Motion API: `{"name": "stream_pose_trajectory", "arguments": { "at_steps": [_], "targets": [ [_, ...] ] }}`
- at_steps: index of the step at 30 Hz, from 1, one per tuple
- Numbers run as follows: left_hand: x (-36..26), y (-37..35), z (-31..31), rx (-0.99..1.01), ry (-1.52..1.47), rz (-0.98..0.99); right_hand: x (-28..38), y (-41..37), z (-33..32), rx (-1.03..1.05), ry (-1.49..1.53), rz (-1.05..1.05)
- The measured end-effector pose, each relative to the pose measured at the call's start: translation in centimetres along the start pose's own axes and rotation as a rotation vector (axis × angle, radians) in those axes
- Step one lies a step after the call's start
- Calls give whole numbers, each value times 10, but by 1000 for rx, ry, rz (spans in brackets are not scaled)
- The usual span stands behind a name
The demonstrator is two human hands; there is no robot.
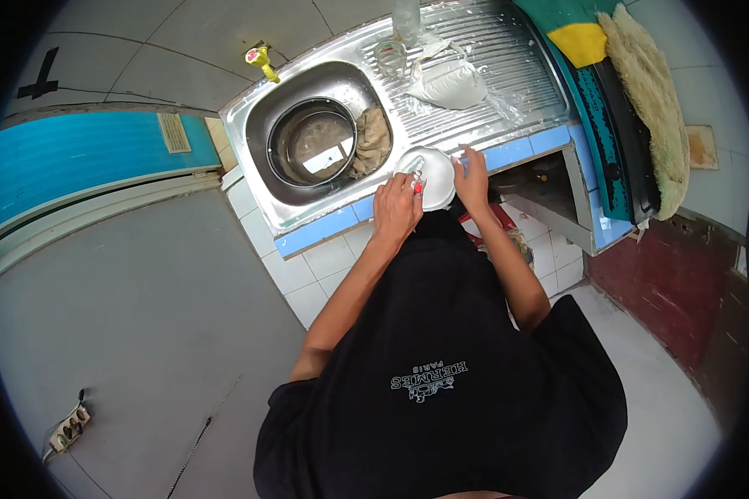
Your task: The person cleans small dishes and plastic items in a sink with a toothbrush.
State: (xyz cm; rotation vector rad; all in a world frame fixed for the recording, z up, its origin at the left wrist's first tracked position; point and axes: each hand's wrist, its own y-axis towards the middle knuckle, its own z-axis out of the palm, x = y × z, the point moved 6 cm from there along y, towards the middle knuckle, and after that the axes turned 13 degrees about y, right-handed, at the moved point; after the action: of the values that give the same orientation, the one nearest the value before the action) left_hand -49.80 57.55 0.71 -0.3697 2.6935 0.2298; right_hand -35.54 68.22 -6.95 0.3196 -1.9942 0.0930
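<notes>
A round white plate or shallow bowl [438, 188] with white material on it overlaps the counter's front edge, close against the black shirt. My left hand [399, 204] is closed around a slim tool with a red part [418, 188], whose pale end lies over the plate. Just past the plate's right rim is my right hand [473, 181], its fingers raised and apart, one fingertip right at the rim. Above the plate, a white plastic bag of white powder [449, 83] rests on the ribbed drainboard [429, 129], with a clear glass [389, 58] beside it.
The steel sink [262, 108] at the left holds a dark round basin [275, 158] of murky water and a brown cloth [373, 141]. A yellow-handled tap [260, 60] is on the wall. A teal-and-black case [612, 141] stands at the right. A power strip [69, 428] lies lower left.
</notes>
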Motion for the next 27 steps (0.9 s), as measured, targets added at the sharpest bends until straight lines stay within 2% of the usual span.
{"name": "stream_pose_trajectory", "arguments": {
  "at_steps": [5, 8, 11, 13, 14, 16, 18, 22, 27],
  "targets": [
    [-20, 0, 11, -62, 92, 99, -50, -43, 2, 34, 91, 146],
    [-23, 2, 24, -69, 143, 146, -53, -45, 2, 23, 150, 185],
    [-17, 4, 42, 33, 85, 116, -61, -47, 4, 48, 143, 255],
    [-22, 4, 42, 50, 39, 158, -77, -50, 10, 7, 339, 381],
    [-25, 3, 42, 68, -8, 190, -82, -51, 9, 3, 341, 383],
    [-28, 1, 42, 69, -50, 257, -79, -54, 11, 49, 488, 609],
    [-31, -4, 40, 71, -91, 318, -74, -55, 9, 57, 556, 671],
    [-31, -9, 34, 206, -122, 359, -73, -59, 13, 60, 707, 753],
    [-21, -8, 17, 387, -176, 391, -74, -59, 14, 82, 723, 771]
  ]
}}
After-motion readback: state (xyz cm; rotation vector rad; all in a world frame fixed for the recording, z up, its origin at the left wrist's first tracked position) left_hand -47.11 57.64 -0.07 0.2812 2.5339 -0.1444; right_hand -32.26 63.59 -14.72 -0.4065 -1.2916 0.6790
